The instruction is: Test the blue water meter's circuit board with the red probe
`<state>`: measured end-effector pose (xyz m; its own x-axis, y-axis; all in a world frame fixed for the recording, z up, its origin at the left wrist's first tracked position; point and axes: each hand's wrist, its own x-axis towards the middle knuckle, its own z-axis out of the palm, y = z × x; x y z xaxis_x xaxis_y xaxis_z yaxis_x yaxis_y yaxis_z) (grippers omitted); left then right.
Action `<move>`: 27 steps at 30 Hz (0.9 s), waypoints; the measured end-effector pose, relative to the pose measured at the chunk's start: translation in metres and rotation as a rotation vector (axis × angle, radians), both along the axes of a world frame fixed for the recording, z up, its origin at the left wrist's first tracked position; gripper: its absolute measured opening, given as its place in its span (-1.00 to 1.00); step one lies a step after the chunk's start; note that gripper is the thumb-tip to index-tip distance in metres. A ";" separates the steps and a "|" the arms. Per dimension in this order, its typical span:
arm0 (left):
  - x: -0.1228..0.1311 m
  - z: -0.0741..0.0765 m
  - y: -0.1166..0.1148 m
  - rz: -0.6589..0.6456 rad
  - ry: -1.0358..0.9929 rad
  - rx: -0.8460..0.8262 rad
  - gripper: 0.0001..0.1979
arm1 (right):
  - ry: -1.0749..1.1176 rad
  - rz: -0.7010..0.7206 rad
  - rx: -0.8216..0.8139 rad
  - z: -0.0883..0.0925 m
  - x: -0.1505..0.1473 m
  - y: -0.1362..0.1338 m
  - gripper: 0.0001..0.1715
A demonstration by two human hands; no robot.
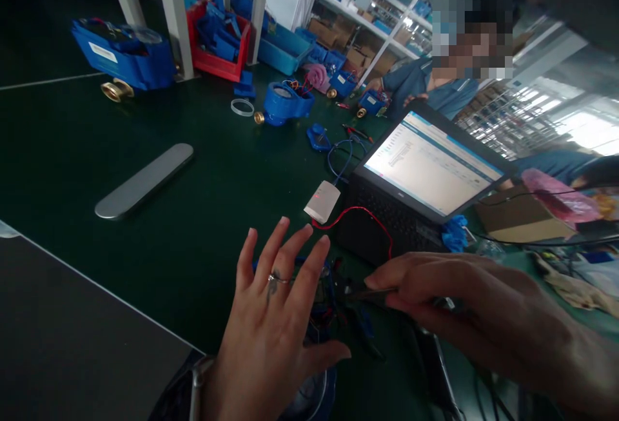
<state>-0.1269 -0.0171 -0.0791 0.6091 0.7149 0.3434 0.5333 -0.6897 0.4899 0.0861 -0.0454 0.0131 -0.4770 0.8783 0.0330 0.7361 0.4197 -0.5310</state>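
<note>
My left hand [278, 308] is spread, palm down, over a blue meter-like device [330, 390], hiding most of it. Small dark parts and wires show past its fingers. From the right, my right hand [464, 308] pinches a thin metal tool [370, 293] that points left at those parts; the kind of tool is unclear. Below its tip lies a dark, blue-handled tool [365, 331], partly blurred. Just beyond my left fingertips rests a small white box [322, 202] with a red light. A red wire [360, 209] runs from the box toward my right hand.
An open laptop [435, 163] stands beyond my right hand. Farther back are a blue meter [285, 104], a larger one [123, 53] and a red bin [220, 66]. A flat grey bar [145, 179] lies at left. Across the table sits a person [425, 86].
</note>
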 end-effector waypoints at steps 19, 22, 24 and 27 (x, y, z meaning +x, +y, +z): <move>-0.001 0.000 0.001 -0.015 -0.018 -0.037 0.04 | 0.278 -0.122 -0.177 -0.026 -0.003 -0.001 -0.87; -0.001 0.000 0.001 -0.038 -0.056 -0.044 -0.17 | 0.366 -0.246 -0.145 -0.025 -0.001 -0.005 -0.82; -0.002 0.001 0.001 -0.061 -0.141 -0.040 -0.44 | 0.412 -0.274 -0.110 -0.022 -0.003 -0.010 -0.78; -0.002 0.002 0.003 -0.134 -0.246 -0.036 -0.86 | 0.457 -0.192 -0.185 -0.016 -0.007 -0.020 -0.68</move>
<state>-0.1288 -0.0144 -0.0773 0.6008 0.6477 0.4685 0.3002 -0.7260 0.6187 0.0790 -0.0653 -0.0031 -0.2804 0.9592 0.0359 0.4662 0.1688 -0.8684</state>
